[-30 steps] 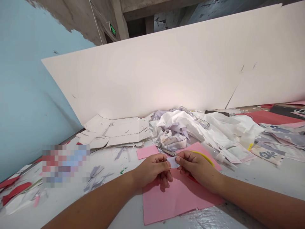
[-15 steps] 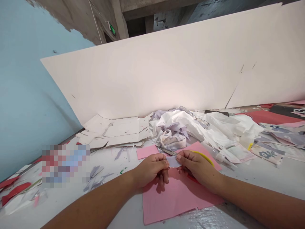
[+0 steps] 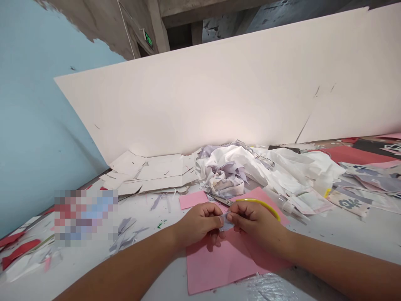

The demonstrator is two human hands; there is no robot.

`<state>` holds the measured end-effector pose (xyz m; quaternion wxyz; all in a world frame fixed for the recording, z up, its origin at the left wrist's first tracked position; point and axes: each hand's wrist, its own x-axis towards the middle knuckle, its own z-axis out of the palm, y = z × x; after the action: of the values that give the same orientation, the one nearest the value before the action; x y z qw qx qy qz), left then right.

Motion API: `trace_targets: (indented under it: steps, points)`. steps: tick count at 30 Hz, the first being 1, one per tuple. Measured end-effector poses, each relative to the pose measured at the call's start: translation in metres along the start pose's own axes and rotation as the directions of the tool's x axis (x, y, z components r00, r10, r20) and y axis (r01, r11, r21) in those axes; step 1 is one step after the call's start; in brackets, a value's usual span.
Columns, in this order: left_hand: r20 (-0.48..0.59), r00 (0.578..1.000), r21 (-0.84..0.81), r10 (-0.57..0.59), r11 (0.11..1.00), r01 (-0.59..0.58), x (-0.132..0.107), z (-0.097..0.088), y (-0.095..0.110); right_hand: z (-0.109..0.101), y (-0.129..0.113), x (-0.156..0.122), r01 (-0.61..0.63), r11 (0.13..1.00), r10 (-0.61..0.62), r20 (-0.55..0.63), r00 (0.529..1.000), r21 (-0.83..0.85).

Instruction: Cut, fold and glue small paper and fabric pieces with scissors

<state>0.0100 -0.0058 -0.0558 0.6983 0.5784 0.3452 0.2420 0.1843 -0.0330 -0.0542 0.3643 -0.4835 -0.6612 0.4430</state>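
A small pale lavender scrap (image 3: 227,222), paper or cloth, is stretched between my two hands. My left hand (image 3: 200,223) pinches its left end between thumb and fingers. The thumb and fingertips of my right hand (image 3: 255,219) close on its right end. Below both hands lies pink paper (image 3: 219,267), partly covered by them and their shadow. Scissors with a yellow handle (image 3: 265,205) rest on the pink paper just behind my right hand, their blades pointing left; part of the handle is hidden by the hand.
Crumpled white and lavender cloth (image 3: 232,163) is heaped behind the hands. White cardboard pieces (image 3: 156,171) lie to its left, patterned cut pieces (image 3: 352,202) to the right. Grey scraps (image 3: 125,228) are scattered at left. A tall white board (image 3: 219,100) stands across the back.
My hands have come slightly closer together, and the scrap between them now looks shorter and bunched or folded. My right hand has shifted a little left, showing less of the scissors' red part.
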Motion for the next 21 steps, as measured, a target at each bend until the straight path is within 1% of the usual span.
trace_targets:
  steps: [4,7,8,10,12,14,17,19,21]
  points:
    - [0.087,0.994,0.014,-0.06,0.998,0.059,-0.002,-0.003,0.002,-0.006,-0.009,0.001,-0.003,0.994,0.013,0.096,0.995,-0.108]
    - [0.099,0.994,0.124,-0.045,0.992,0.032,-0.003,-0.005,0.006,-0.011,-0.013,0.001,-0.026,0.992,0.045,0.158,0.986,-0.124]
    - [0.106,0.994,0.157,-0.037,0.987,0.02,-0.002,-0.005,0.008,-0.012,-0.013,0.002,-0.032,0.993,0.051,0.163,0.985,-0.118]
    - [0.121,0.992,0.169,-0.029,0.986,0.008,-0.001,-0.006,0.01,-0.013,-0.011,0.002,-0.04,0.997,0.048,0.13,0.99,-0.06]
    - [0.094,0.996,0.136,0.003,0.991,-0.016,0.0,-0.006,0.011,-0.014,-0.008,0.003,-0.035,0.998,0.032,0.062,0.998,0.051]
    - [0.019,0.999,0.089,0.042,0.995,-0.044,0.0,-0.004,0.01,-0.013,-0.005,0.004,-0.039,0.988,0.035,0.028,0.999,0.152]
    - [-0.084,0.994,0.003,0.074,0.997,-0.074,-0.001,0.002,0.005,-0.009,-0.002,0.004,-0.058,0.975,0.046,0.062,0.997,0.213]
    - [-0.108,0.989,-0.024,0.103,0.994,-0.106,-0.002,0.006,0.002,-0.006,-0.004,0.004,-0.071,0.971,0.046,0.11,0.993,0.23]
    - [-0.121,0.982,-0.01,0.142,0.989,-0.144,-0.002,0.009,0.001,-0.004,-0.007,0.003,-0.087,0.968,0.051,0.158,0.986,0.237]
